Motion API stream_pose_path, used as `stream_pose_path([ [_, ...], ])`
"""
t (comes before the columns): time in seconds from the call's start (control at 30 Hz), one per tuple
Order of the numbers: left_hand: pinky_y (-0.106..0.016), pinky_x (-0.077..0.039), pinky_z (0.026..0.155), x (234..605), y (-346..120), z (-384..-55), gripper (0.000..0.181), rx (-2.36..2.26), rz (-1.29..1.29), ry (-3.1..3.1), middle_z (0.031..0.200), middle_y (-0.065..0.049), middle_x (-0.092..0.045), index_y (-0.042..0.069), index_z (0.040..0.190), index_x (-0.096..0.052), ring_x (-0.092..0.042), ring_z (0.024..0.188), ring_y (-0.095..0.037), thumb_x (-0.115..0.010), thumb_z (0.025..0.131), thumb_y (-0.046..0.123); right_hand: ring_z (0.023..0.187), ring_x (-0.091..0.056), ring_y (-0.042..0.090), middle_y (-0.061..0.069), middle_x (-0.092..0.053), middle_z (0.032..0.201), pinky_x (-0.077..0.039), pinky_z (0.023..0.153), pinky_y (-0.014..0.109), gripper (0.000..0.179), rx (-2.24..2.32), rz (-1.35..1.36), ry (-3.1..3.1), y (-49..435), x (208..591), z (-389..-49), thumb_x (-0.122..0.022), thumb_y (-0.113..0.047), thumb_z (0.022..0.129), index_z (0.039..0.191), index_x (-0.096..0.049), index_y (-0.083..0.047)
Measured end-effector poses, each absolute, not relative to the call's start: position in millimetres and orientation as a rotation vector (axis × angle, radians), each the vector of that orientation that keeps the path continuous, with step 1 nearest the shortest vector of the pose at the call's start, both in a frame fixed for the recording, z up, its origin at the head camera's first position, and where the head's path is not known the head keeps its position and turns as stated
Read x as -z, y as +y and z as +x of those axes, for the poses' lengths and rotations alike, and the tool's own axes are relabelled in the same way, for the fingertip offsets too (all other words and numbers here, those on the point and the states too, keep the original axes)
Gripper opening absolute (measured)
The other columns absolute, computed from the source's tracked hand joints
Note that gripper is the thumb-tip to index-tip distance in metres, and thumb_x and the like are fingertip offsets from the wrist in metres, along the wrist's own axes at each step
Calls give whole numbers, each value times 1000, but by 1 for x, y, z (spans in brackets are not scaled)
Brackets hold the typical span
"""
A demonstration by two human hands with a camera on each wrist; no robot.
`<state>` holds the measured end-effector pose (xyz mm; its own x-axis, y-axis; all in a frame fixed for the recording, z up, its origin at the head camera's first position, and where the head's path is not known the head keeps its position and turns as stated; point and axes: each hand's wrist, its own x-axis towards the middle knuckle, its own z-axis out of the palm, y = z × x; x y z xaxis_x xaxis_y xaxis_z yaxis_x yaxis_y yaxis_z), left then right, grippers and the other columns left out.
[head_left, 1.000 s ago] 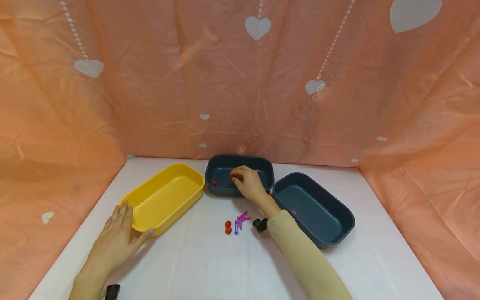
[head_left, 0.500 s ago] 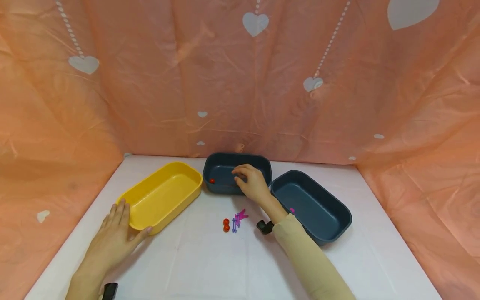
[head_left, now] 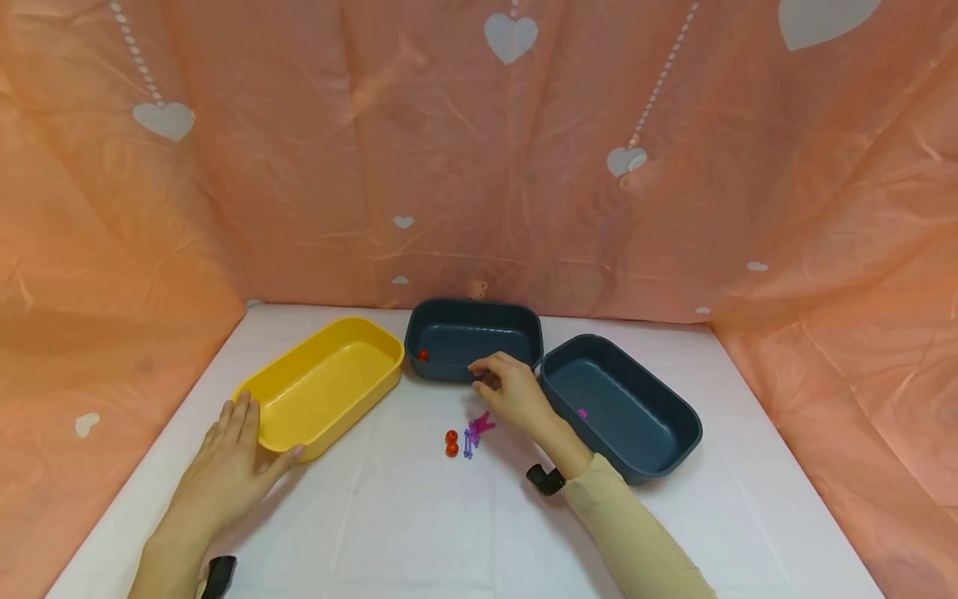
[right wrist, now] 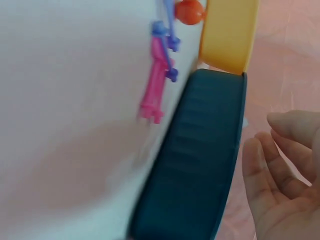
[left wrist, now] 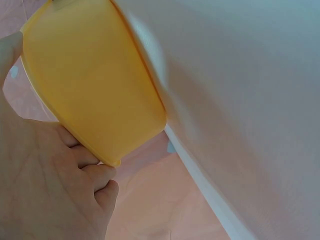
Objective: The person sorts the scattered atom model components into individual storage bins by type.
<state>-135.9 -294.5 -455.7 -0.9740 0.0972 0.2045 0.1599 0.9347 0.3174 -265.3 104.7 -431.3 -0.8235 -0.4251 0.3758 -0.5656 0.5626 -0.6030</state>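
Observation:
My left hand (head_left: pixel 223 472) rests on the near end of a yellow tray (head_left: pixel 377 401), its fingers extended over the rim and its thumb at the near corner. My right hand (head_left: pixel 512 391) hovers at the near edge of a dark blue tray (head_left: pixel 441 372), its fingers loosely bent with nothing between them. Inside that tray a red bead (head_left: pixel 422 355) shows at the left. On the table just below the right hand lie two red beads (head_left: pixel 451 443), small purple bar-shaped pieces (head_left: pixel 467 444) and pink pieces (right wrist: pixel 156 90), bunched close together.
A second dark blue tray (head_left: pixel 666 399) stands slanted on the right, with a small pink piece (head_left: pixel 582 413) in it. An orange curtain with pale hearts (head_left: pixel 511 37) hangs behind and at both sides of the white table (head_left: pixel 404 532).
My right hand has let go of a red bead over the middle dark blue tray and drawn back toward the table pieces. My left hand stays on the yellow tray.

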Motion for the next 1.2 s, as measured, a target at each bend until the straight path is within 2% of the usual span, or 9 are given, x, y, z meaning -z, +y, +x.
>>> stream_pose_path([
  [0.4,-61,-2,127,454,-294,-137,107,497,-186,-2898,163,-43,-10,-23,154,-16,-11,152,-59,-62,100,56,85,-65,19,8,-69,100,-59,77,27,21,-920,988,-2791,118,448,-258,-74,1,90,111,-76,-1],
  [0.77,-62,-1,127,453,-295,-137,107,504,-182,-2929,163,-43,-6,-24,154,-14,-8,152,-59,-60,100,57,80,-59,16,6,-67,93,-54,72,24,23,-813,1091,-2822,124,456,-261,-76,2,86,108,-76,-1],
  [1.0,-64,-5,126,453,-294,-137,107,506,-183,-2925,164,-42,-7,-23,154,-14,-9,152,-59,-60,100,58,84,-62,19,7,-71,97,-56,76,26,21,-766,1130,-2814,124,458,-262,-74,4,86,106,-77,-2],
  [1.2,-63,-4,127,453,-294,-136,107,509,-186,-2913,163,-43,-9,-23,154,-15,-10,152,-59,-61,100,57,93,-66,21,6,-72,98,-59,87,33,18,-721,1123,-2854,123,459,-262,-75,2,88,105,-79,-5],
])
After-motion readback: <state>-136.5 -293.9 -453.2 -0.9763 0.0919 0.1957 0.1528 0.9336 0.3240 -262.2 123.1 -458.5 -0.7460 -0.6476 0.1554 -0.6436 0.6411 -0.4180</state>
